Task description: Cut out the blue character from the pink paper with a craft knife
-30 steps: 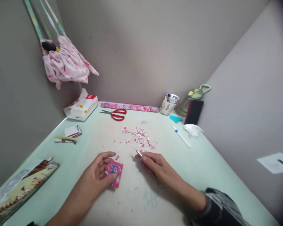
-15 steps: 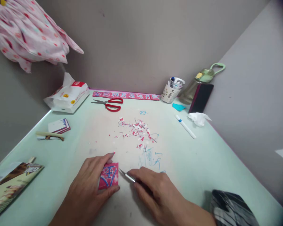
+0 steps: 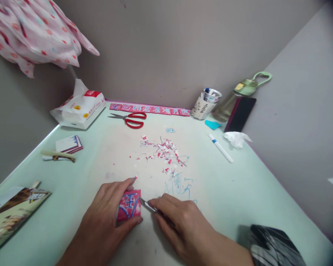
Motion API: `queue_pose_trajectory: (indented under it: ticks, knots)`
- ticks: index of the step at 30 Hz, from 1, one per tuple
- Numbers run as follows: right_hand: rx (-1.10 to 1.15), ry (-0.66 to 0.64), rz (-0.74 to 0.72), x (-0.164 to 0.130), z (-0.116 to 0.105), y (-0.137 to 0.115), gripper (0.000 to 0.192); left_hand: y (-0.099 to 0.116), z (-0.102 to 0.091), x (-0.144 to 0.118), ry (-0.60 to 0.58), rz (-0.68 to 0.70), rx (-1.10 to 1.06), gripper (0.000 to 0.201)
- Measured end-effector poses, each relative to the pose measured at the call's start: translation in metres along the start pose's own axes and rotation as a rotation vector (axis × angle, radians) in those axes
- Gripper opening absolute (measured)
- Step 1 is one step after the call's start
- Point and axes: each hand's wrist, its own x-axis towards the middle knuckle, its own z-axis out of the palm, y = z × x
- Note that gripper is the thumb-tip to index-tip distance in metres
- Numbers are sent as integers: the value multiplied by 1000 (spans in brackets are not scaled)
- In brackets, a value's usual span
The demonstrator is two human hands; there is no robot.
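My left hand [image 3: 108, 210] is closed around a small pink square block [image 3: 129, 205] with blue and white line marks and a character on its face. Thumb and fingers press on its lower and upper sides, and it lies on the table. In my right hand [image 3: 180, 225] is a slim metal carving knife [image 3: 150, 207], held like a pen. Its pointed tip meets the block's right edge near the upper corner. Beyond both hands lies a scatter of pink and white shavings [image 3: 166, 151].
Red-handled scissors [image 3: 134, 120] lie before a row of pink character tiles [image 3: 150, 109] along the back wall. At the right are a pen cup [image 3: 202, 107], a bottle [image 3: 227, 105], a phone [image 3: 240, 114], a white marker [image 3: 221, 148] and crumpled tissue [image 3: 236, 139]. A tissue pack [image 3: 83, 111] stands back left.
The knife tip has moved slightly left and up, from just beside the block onto its right edge. My left hand keeps its hold. The whole view has shifted a little.
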Motion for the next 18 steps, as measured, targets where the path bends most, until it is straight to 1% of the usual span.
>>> queue_pose_trajectory:
  ticks: [4,6,9,12,15,18]
  knots:
    - [-12,-9,-2,-1,0,-1,24,1,-1,1,-2,10,2,60]
    - [-53,-10,-16,-2,2,0,24,2,-1,0,-3,6,5,59]
    - [-219,-23,-76,-2,5,2,24,1,-1,0,-12,-9,15,59]
    - [-402,-13,-173,-2,8,1,25,0,-1,0,-11,-15,13,59]
    - [-512,36,-249,-1,11,-3,23,1,-1,1,2,-17,-15,58]
    - [-584,42,-303,-1,13,-8,18,4,-2,3,13,-36,-37,56]
